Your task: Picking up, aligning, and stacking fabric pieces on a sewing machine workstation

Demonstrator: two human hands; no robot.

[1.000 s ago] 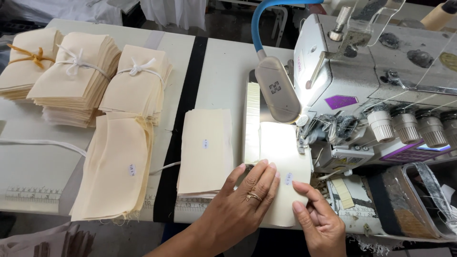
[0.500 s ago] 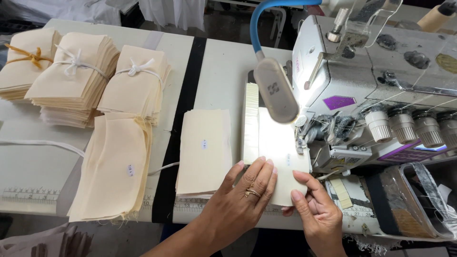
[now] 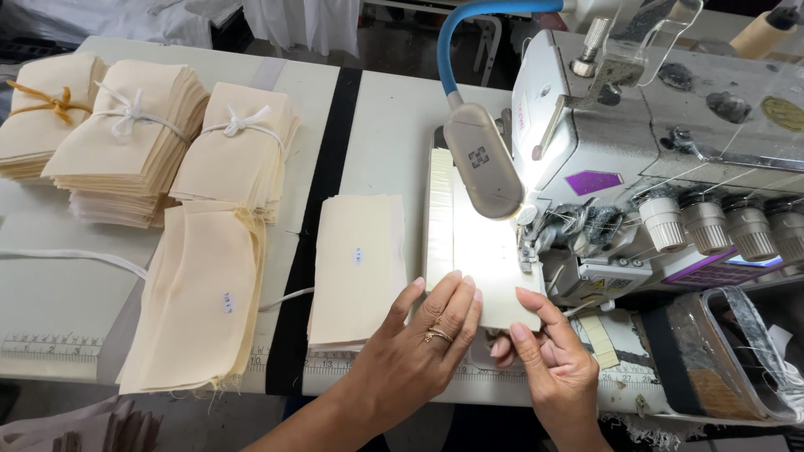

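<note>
From the head camera I look down on my two hands at the near edge of a pale sewing table (image 3: 377,125). My left hand (image 3: 435,335) lies flat, fingers spread and pressed down on the near end of a cream rectangular fabric piece (image 3: 486,259), a gold ring on one finger. My right hand (image 3: 548,364) sits just beside it on the right, thumb and fingers pinching the near right corner of that same piece. The fabric piece lies lengthwise under the lit area, its far part running up beside the presser foot of the grey-white industrial sewing machine (image 3: 636,142). A grey oval lamp on a blue flexible neck (image 3: 481,159) hangs over the piece and throws bright light onto it.

Just left of my left hand sits a low stack of cream rectangular fabric pieces (image 3: 356,268) with a small sticker on top, touching the black stripe (image 3: 314,234) that runs across the table. Further left lies a second, looser stack of cream fabric pieces (image 3: 197,293). Beyond it, at the far left, stand three tied bundles of cream fabric (image 3: 142,134), two bound with white ties and one with an orange tie. A white cord (image 3: 75,255) trails over the table near them.
</note>
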